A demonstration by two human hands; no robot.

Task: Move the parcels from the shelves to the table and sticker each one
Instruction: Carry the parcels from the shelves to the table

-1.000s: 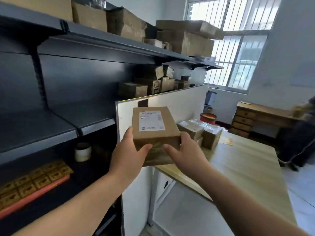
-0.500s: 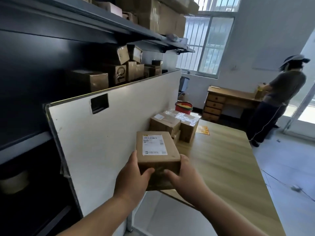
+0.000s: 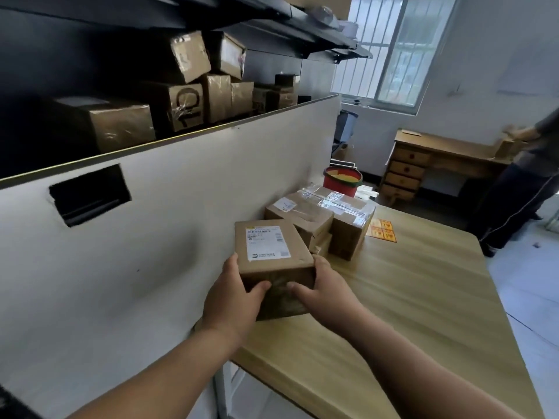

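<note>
I hold a brown cardboard parcel (image 3: 272, 255) with a white shipping label on top, over the near left part of the wooden table (image 3: 408, 313). My left hand (image 3: 233, 297) grips its left side and my right hand (image 3: 323, 291) grips its right side, thumbs on the front face. Whether its base touches the table I cannot tell. Behind it, a few taped parcels (image 3: 320, 219) stand grouped on the table beside a sheet of orange stickers (image 3: 382, 230). More parcels (image 3: 187, 95) sit on the dark shelves (image 3: 272, 16) at upper left.
A white partition panel (image 3: 151, 222) with a rectangular cutout runs along the table's left edge. A red bucket (image 3: 342, 180) stands beyond the table. At the far right a person (image 3: 520, 182) stands by a wooden desk with drawers (image 3: 423, 161) under the window.
I turned from the shelves toward the table, and the parcel in both hands has come down from chest height to table level, closer to the grouped parcels.
</note>
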